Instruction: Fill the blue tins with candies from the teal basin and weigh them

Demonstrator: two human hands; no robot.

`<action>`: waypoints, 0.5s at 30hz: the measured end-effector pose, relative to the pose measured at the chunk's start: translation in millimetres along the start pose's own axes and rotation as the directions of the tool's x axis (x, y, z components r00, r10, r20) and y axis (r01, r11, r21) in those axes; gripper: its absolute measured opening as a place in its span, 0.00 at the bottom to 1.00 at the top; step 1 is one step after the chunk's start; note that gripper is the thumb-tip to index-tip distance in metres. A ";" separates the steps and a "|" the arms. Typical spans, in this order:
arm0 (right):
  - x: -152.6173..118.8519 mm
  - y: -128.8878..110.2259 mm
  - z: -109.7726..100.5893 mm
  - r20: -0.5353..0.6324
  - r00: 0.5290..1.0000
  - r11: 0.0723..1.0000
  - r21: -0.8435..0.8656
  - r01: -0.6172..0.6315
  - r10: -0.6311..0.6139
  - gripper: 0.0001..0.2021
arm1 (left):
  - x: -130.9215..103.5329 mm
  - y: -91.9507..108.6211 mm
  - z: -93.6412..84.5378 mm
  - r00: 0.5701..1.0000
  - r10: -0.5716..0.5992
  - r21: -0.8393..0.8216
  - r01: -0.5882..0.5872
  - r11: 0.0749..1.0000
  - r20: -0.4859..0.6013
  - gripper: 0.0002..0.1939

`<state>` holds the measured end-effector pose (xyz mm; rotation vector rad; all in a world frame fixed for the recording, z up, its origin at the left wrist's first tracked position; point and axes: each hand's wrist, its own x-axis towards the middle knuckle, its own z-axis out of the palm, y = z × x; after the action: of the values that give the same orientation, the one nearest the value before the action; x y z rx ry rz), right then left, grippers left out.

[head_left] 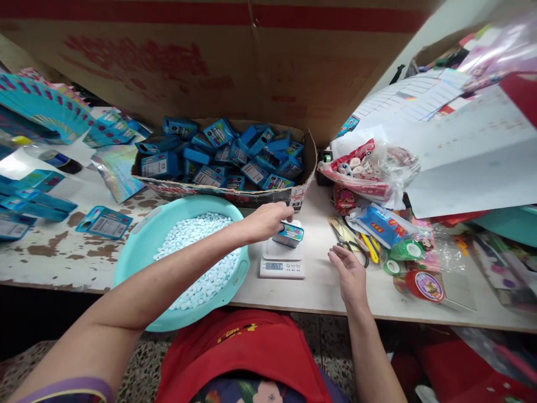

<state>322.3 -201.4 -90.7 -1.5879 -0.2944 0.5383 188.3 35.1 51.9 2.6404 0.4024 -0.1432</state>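
Note:
A small blue tin rests on the white digital scale, whose display is lit. My left hand is at the tin's upper left edge, fingers bent together over it; what they hold, if anything, is hidden. To the right of the scale, my right hand hovers over the table with fingers apart and nothing in it. Under my left forearm sits a turquoise basin with many pale blue candies. Behind the basin and scale, a cardboard box holds several blue tins.
A large carton stands behind the box. Scissors, tape rolls and bagged items lie to the right. On the left are a blue package, stacked blue cards and a bottle.

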 end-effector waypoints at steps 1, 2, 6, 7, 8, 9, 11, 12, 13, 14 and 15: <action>0.8 -0.2 -1.3 -0.003 1.000 1.000 -0.003 -0.005 0.005 0.21 | -0.4 -0.5 -1.6 0.999 -0.010 -0.051 0.008 0.999 -0.041 0.13; 1.7 -0.1 -2.6 -0.005 1.000 1.000 -0.007 -0.009 0.009 0.21 | -0.8 -2.0 -3.4 0.996 -0.025 -0.101 0.016 0.995 -0.084 0.12; 3.6 1.3 -7.0 -0.004 1.000 0.999 -0.027 -0.023 0.023 0.22 | -6.1 -14.8 -9.2 0.981 -0.086 -0.195 0.051 0.979 -0.174 0.08; 3.1 1.0 -8.1 -0.008 1.000 0.999 -0.039 -0.027 0.026 0.22 | -8.9 -17.8 -8.8 0.981 -0.087 -0.188 0.053 0.981 -0.176 0.08; 2.2 0.1 -9.4 -0.012 0.999 0.998 -0.055 -0.032 0.031 0.22 | -12.4 -19.8 -6.9 0.983 -0.076 -0.167 0.048 0.985 -0.169 0.08; 1.2 -1.4 -11.2 -0.017 0.999 0.996 -0.074 -0.041 0.040 0.23 | -16.2 -20.5 -3.4 0.987 -0.059 -0.130 0.039 0.991 -0.149 0.09; 0.8 -4.9 -16.5 -0.024 0.998 0.991 -0.119 -0.059 0.057 0.23 | -22.7 -19.0 9.1 0.997 -0.018 -0.006 0.018 1.000 -0.078 0.13; 2.5 -6.4 -20.1 -0.035 0.997 0.987 -0.142 -0.071 0.067 0.24 | -24.3 -17.9 17.4 0.999 -0.027 0.077 0.030 0.997 -0.036 0.14; 6.0 -7.5 -24.0 -0.018 0.997 0.981 -0.177 -0.079 0.077 0.24 | -24.3 -17.3 26.2 0.999 -0.036 0.155 0.037 0.987 -0.011 0.15; 11.1 -8.3 -27.9 0.022 0.996 0.974 -0.208 -0.086 0.092 0.24 | -22.9 -17.5 34.5 0.999 -0.047 0.217 0.044 0.975 0.007 0.14; 17.2 -8.9 -31.4 0.041 0.996 0.971 -0.228 -0.073 0.085 0.24 | -20.7 -18.2 41.4 0.999 -0.045 0.259 0.038 0.965 0.018 0.11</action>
<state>354.0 -219.1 -84.2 -1.8143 -0.3407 0.6242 161.7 26.2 10.8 2.8845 0.4589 -0.2562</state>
